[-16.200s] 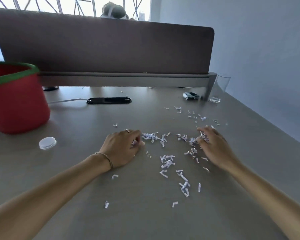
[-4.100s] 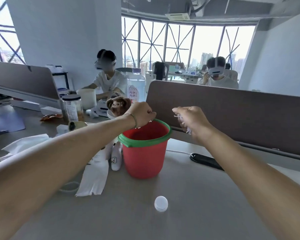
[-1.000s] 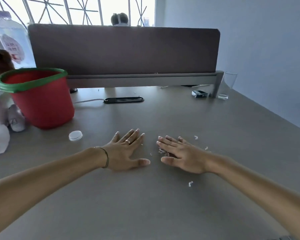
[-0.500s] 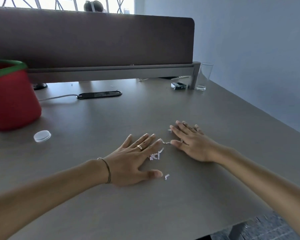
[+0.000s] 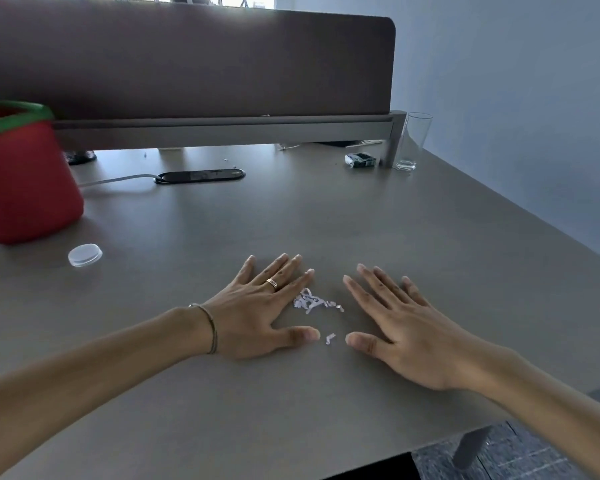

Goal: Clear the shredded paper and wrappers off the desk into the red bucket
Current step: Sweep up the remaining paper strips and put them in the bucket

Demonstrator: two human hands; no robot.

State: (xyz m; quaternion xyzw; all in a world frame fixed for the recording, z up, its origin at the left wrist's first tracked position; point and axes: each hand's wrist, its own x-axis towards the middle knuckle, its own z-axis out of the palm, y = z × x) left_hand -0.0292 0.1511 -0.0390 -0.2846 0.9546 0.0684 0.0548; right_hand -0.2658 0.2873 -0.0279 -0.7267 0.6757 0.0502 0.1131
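Note:
A small heap of white shredded paper point(image 5: 311, 302) lies on the grey desk point(image 5: 291, 220) between my two hands. One loose shred point(image 5: 330, 338) sits between my thumbs. My left hand point(image 5: 260, 313) lies flat, fingers spread, just left of the heap and holds nothing. My right hand point(image 5: 400, 318) lies flat on the other side, fingers apart, empty. The red bucket point(image 5: 25, 178) with a green rim stands at the far left of the desk. A dark wrapper point(image 5: 360, 160) lies at the back right by the divider post.
A white round lid point(image 5: 85, 255) lies near the bucket. A black cable port point(image 5: 200, 176) with a grey cord sits mid-back. An empty glass point(image 5: 413, 142) stands back right. The brown divider point(image 5: 187, 60) closes the back. The desk's front edge runs close on my right.
My right hand has slid back toward me and now lies right of the shreds. Both hands have closed in on them, and the scattered bits are pushed into one small heap.

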